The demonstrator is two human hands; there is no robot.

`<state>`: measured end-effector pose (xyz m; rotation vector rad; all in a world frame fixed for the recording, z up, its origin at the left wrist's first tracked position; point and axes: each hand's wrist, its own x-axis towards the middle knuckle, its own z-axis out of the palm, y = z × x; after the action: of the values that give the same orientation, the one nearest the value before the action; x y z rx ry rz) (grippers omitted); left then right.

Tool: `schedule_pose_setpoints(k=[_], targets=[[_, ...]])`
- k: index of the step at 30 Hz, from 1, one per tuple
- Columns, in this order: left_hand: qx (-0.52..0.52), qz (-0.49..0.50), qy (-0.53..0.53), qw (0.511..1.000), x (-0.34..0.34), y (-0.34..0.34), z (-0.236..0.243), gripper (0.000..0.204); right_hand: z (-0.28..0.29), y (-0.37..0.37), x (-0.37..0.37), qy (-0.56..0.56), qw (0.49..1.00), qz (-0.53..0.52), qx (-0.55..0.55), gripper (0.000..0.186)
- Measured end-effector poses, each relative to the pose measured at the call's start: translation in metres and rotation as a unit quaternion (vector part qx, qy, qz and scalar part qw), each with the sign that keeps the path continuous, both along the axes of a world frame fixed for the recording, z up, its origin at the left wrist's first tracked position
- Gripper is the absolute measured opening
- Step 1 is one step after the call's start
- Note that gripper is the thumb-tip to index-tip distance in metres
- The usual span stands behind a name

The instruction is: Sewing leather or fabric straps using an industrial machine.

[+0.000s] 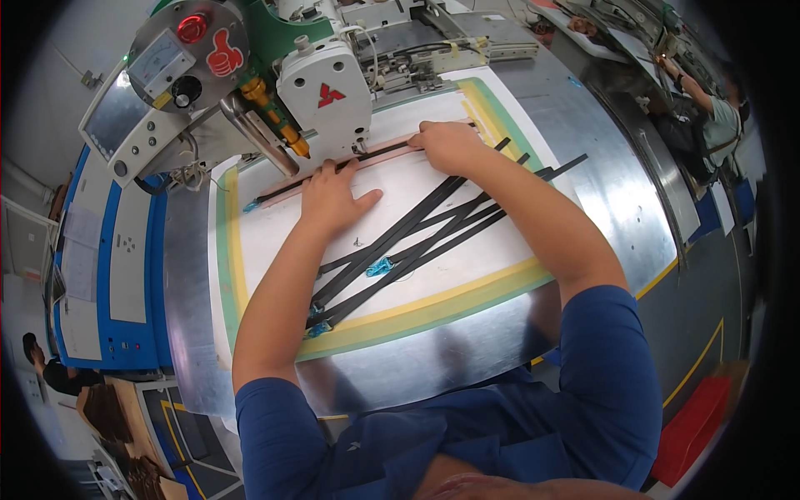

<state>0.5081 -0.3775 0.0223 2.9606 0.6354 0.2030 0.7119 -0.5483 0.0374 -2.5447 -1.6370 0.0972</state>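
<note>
A long black strap (383, 152) lies along a narrow pinkish strip (287, 195) under the head of a sewing-type machine (325, 92). Its lower left end carries a bit of blue wrapping. My left hand (329, 198) rests beside the left half of this strap, thumb spread and fingertips on it. Farther right, my right hand (450, 148) has its fingers bent together at the strap, pressing or pinching it; the thumb is partly hidden. Nearer to me, several loose black straps (417, 221) lie crossed on the white sheet, some with blue wrapped ends (379, 267).
Yellow and green tape (425, 308) borders the white sheet on the metal table (617, 200). A gold cylinder (275, 117) points down left of the machine head. A control box with a screen (117, 112) stands at the left. Another person (704, 117) works at the far right.
</note>
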Motion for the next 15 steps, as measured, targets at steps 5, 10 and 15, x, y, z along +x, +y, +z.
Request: schedule_pose_setpoints(k=[5,10,15], targets=[[-0.001,0.005,0.032,0.999,0.010,-0.007,0.004,0.078,0.000,-0.012,0.017,-0.004,1.000,-0.013,-0.003,0.041],[0.007,-0.003,0.007,1.000,0.022,-0.012,-0.007,0.078,-0.002,-0.024,0.031,0.006,1.000,-0.028,-0.007,0.041],[0.016,0.021,0.040,0.999,0.033,-0.026,0.001,0.080,0.000,-0.037,0.045,0.010,0.999,-0.036,-0.017,0.045]])
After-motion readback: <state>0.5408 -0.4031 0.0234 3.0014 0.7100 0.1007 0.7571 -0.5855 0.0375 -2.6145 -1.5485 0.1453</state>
